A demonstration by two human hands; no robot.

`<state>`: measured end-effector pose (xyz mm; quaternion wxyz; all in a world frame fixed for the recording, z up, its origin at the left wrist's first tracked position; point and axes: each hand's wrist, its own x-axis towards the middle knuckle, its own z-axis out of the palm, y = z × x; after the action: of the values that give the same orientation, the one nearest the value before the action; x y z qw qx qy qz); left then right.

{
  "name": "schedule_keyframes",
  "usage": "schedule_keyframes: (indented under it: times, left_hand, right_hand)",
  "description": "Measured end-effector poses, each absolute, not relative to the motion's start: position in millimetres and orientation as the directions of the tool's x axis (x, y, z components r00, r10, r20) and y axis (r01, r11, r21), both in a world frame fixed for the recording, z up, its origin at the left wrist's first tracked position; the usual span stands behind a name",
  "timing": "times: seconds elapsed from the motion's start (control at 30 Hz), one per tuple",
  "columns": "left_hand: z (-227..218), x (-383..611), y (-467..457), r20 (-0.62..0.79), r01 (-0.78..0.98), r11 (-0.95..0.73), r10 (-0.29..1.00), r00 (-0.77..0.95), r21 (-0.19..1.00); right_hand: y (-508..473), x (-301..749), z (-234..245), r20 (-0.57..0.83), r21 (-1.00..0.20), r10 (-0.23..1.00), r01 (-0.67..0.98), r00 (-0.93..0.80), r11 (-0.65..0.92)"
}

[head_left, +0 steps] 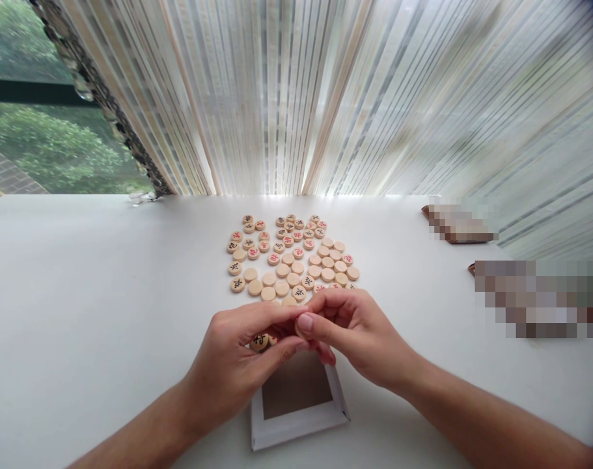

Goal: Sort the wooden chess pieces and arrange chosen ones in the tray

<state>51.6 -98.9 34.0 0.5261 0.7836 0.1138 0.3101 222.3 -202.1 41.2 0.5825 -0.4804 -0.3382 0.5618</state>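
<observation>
My left hand (250, 355) and my right hand (352, 322) meet above a shallow white box (303, 426) with a brown inner floor. Between their fingertips is a round wooden Chinese chess piece (300, 329), largely covered by my thumbs and fingers. Both hands are closed around it. Through the gap between my left thumb and index finger shows another chess piece (260, 341) with a black character, and part of one with red marks beside it. Whether these two lie in the box I cannot tell. The far part of the box is hidden under my hands.
Many chess pieces (281, 270) lie spread on the white table (105, 312) beyond my hands, some with red or black characters up, others plain. Two blurred-out brown-edged objects (465, 238) lie at the right. A striped curtain (257, 98) hangs behind the table.
</observation>
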Motion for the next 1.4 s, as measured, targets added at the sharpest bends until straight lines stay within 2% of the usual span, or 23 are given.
schedule_keyframes:
  times: [0.17,0.47,0.73,0.97,1.27,1.4]
  left_hand:
    - [31,50,-98,0.278,-0.098,-0.326,0.573,0.771,0.940]
    - [33,50,-99,0.296,-0.132,-0.316,0.556,0.777,0.940]
    - [29,49,-99,0.280,-0.118,-0.300,0.582,0.763,0.947]
    - [40,51,-97,0.263,-0.147,-0.235,0.607,0.750,0.961]
    - [40,52,-101,0.191,-0.205,-0.046,0.600,0.777,0.978]
    - [35,51,-102,0.202,-0.193,-0.082,0.614,0.763,0.978]
  right_hand:
    - [-202,224,38,-0.093,-0.940,0.989,-0.337,0.114,-0.050]
    - [-201,222,43,-0.154,-0.945,0.981,-0.307,0.119,-0.111]
    - [-201,224,40,-0.120,-0.930,0.987,-0.359,0.106,-0.074]
    - [-202,223,43,-0.002,-0.962,0.994,-0.273,0.112,0.029]
    - [-204,224,35,0.072,-0.970,0.980,-0.215,0.188,0.113]
    - [-205,224,35,0.096,-0.977,0.974,-0.170,0.203,0.132]
